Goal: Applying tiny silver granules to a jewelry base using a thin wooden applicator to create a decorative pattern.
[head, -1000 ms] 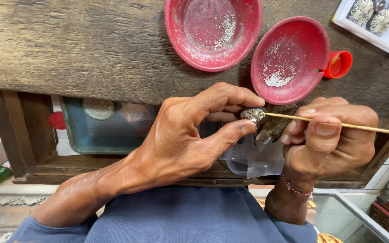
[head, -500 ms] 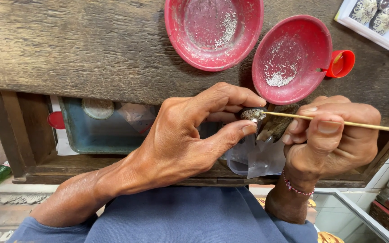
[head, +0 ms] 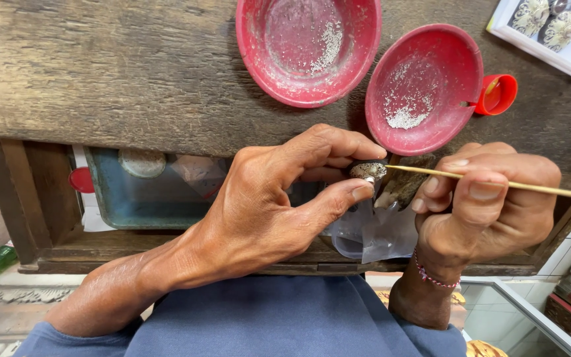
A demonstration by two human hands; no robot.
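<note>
here the left hand (head: 266, 198) pinches a small ring (head: 367, 171), the right hand (head: 490, 205) grips a stick (head: 497, 184), two red bowls (head: 308, 49) hold white grains.

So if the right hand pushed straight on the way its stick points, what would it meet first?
The right hand aims its thin stick leftward; the tip is already at the small grey piece pinched in the left hand. That piece comes first, then probably the left fingertips.

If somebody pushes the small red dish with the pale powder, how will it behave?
The small red dish looks thin and shallow, so it is probably light and would slide easily on the wooden bench. Its loose pale powder would likely shift or spill. It overhangs the bench edge, so it might tip.
</note>
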